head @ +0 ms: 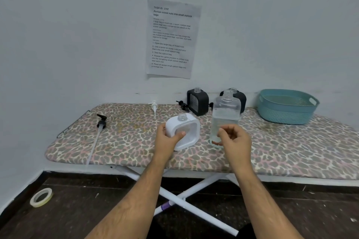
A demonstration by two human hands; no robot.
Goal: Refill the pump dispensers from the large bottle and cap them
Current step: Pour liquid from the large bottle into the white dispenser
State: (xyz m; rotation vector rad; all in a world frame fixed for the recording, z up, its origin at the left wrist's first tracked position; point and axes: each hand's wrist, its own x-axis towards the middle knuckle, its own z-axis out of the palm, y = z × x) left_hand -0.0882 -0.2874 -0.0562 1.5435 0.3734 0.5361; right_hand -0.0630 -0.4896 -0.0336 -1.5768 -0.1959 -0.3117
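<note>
A white square pump dispenser (191, 128) with an uncapped clear neck stands on the leopard-print ironing board (126, 141). My left hand (168, 141) grips its left side, thumb on the front. Just to its right stands the large clear bottle (226, 110), uncapped and partly full of clear liquid. My right hand (236, 139) hovers in front of the bottle's lower part with loosely curled fingers and holds nothing. Two black dispensers (198, 103) (240, 98) stand uncapped at the back. The second is partly hidden behind the bottle.
Loose pump heads lie on the board: a black one with a long tube (101, 121) at the left, a white one (154, 107) and a black one (182, 105) at the back. A teal basket (285, 110) sits back right. A tape roll (41, 197) lies on the floor.
</note>
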